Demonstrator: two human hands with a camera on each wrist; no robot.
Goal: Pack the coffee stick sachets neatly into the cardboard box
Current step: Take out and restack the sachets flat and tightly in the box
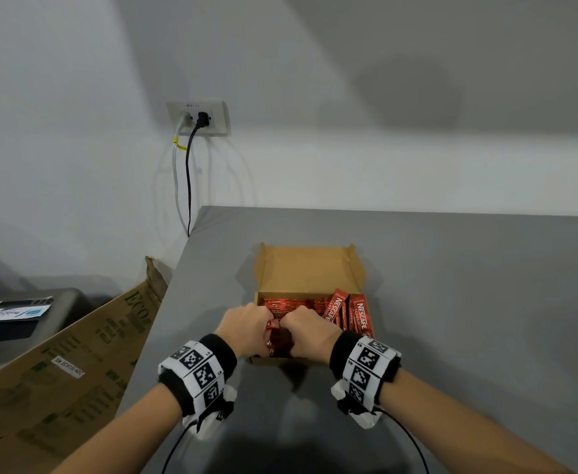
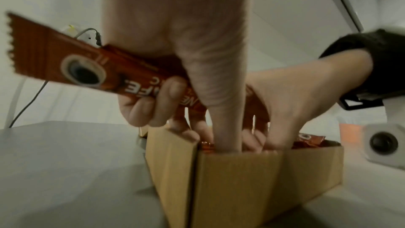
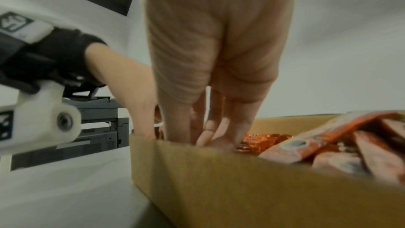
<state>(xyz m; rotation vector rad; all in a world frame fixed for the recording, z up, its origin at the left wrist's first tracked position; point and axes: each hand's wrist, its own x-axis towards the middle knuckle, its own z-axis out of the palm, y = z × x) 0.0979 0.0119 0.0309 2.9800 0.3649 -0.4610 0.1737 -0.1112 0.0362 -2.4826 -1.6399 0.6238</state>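
An open cardboard box [image 1: 309, 268] sits on the grey table [image 1: 468, 302], its lid flap folded back. Red coffee stick sachets [image 1: 359, 316] fill it; two at the right lean upright. Both hands are in the box's near left corner. My left hand [image 1: 246, 323] grips one sachet [image 2: 65, 61] in its curled fingers, and its thumb points down inside the near wall [image 2: 252, 188]. My right hand [image 1: 309, 331] reaches straight-fingered down among the sachets [image 3: 328, 136]; its fingertips are hidden behind the wall [image 3: 241, 188].
A large brown printed cardboard sheet [image 1: 85, 354] leans against the table's left edge. A dark printer [image 1: 14, 319] stands further left. A wall socket [image 1: 198, 118] with two cables is behind the table's far left corner.
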